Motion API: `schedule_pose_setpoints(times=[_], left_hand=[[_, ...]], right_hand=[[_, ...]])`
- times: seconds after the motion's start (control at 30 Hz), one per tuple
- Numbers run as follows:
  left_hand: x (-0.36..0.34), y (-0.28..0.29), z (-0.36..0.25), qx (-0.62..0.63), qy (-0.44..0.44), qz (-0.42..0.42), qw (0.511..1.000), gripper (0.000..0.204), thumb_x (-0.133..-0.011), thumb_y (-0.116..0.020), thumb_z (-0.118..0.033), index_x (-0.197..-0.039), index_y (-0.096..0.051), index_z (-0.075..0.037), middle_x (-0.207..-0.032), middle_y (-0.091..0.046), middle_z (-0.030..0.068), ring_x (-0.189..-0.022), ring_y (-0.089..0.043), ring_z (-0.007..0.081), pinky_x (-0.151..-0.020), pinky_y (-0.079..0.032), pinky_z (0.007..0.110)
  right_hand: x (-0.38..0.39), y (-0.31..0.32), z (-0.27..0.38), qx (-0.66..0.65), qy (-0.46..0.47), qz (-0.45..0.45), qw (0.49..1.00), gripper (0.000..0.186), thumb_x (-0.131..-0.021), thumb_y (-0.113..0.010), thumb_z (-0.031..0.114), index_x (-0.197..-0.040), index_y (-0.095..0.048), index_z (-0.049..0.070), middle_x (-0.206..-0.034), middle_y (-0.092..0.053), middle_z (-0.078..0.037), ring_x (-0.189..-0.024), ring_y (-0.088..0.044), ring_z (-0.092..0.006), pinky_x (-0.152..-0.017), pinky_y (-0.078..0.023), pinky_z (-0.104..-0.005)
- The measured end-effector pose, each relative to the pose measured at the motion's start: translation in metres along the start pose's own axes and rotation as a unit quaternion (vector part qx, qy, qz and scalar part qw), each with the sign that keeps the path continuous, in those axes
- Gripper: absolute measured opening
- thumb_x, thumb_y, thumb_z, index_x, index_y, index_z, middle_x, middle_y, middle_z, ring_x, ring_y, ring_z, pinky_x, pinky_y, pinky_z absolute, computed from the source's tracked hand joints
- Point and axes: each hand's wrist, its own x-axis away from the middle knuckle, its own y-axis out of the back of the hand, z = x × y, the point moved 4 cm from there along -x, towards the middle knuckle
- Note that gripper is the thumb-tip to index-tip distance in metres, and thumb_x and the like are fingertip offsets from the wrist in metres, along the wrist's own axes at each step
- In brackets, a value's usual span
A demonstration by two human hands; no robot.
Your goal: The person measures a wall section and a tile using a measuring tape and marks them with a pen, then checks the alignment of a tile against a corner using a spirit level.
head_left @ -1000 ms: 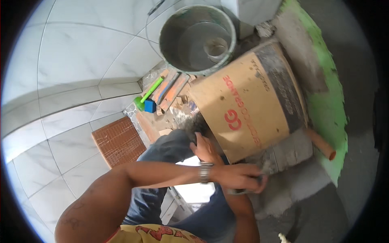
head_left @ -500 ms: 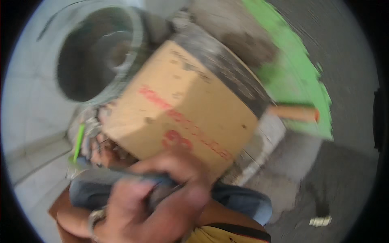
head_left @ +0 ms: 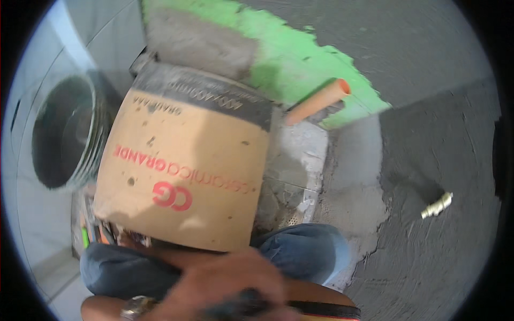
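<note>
At the bottom centre, my left hand [head_left: 227,275], blurred and with a watch on its wrist, is closed around a dark object [head_left: 243,302] whose kind I cannot make out. Part of my right arm [head_left: 316,289] shows behind it, low in the view; its hand is hidden or too unclear to read. Just beyond them lies a stained cardboard panel [head_left: 182,136] with red print and a dark band, over my jeans-clad knees [head_left: 300,251]. Small tools [head_left: 96,230], one green-handled, lie partly hidden beside the left knee.
A bucket [head_left: 56,134] stands against white wall tiles [head_left: 40,224]. An orange pipe [head_left: 318,101] lies by a green-painted, ragged-edged surface [head_left: 337,64]. Broken pale tiles [head_left: 289,155] border the cardboard. A brass fitting [head_left: 436,206] sticks out of dark grey render [head_left: 428,139] at right.
My view has swung rightward, so bucket and cardboard sit further left and more render and the brass fitting show. The left hand, over the cardboard earlier, is now low and close at the bottom.
</note>
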Motion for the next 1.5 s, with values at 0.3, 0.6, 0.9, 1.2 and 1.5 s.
schedule_pose_setpoints(times=[0.3,0.6,0.9,1.2,1.5], left_hand=[[0.005,0.023,-0.032,0.159,-0.166,-0.317,0.92,0.033,-0.106,-0.035,-0.033,-0.096,-0.044,-0.003,-0.079,-0.056,0.0188,-0.053,-0.06,0.0262,-0.048,-0.055,0.036],[0.103,0.087,-0.087,-0.05,-0.349,-0.57,0.742,0.025,-0.106,-0.039,-0.027,-0.113,-0.046,-0.004,-0.106,-0.049,0.0067,-0.083,-0.045,0.0145,-0.068,-0.043,0.025],[0.045,0.154,0.005,-0.117,-0.129,-0.541,0.823,0.049,-0.103,-0.046,-0.036,-0.138,-0.049,-0.002,-0.131,-0.059,0.01,-0.115,-0.06,0.0215,-0.094,-0.052,0.037],[-0.064,0.102,0.03,0.252,0.005,-0.318,0.914,0.037,-0.096,-0.056,-0.037,-0.108,-0.063,-0.003,-0.091,-0.067,0.0131,-0.074,-0.065,0.0258,-0.061,-0.058,0.039],[-0.07,0.115,0.004,0.129,-0.035,-0.277,0.952,0.046,-0.092,-0.06,-0.019,-0.135,-0.052,-0.004,-0.104,-0.066,0.0096,-0.092,-0.065,0.0248,-0.075,-0.061,0.04]], right_hand=[[0.061,0.054,0.039,-0.053,0.134,-0.017,0.989,0.032,-0.1,-0.055,0.019,-0.128,-0.054,0.003,-0.106,-0.065,-0.014,-0.103,-0.063,-0.0263,-0.091,-0.048,-0.0374],[0.075,0.148,0.12,-0.332,0.05,-0.146,0.93,0.013,-0.099,-0.052,0.007,-0.107,-0.053,-0.002,-0.1,-0.055,-0.015,-0.092,-0.056,-0.0264,-0.083,-0.044,-0.0351],[0.016,0.297,0.216,0.247,0.291,-0.215,0.899,0.021,-0.087,-0.06,0.017,-0.099,-0.063,0.0,-0.109,-0.058,-0.021,-0.105,-0.055,-0.0358,-0.096,-0.039,-0.049],[0.027,0.431,0.201,-0.027,0.278,-0.282,0.918,0.019,-0.091,-0.061,0.017,-0.089,-0.065,-0.002,-0.069,-0.064,-0.021,-0.069,-0.066,-0.0326,-0.066,-0.05,-0.043],[0.002,0.444,0.153,0.201,0.064,-0.11,0.971,0.042,-0.076,-0.075,0.033,-0.096,-0.072,-0.003,-0.089,-0.072,-0.024,-0.091,-0.071,-0.0392,-0.081,-0.056,-0.0447]])
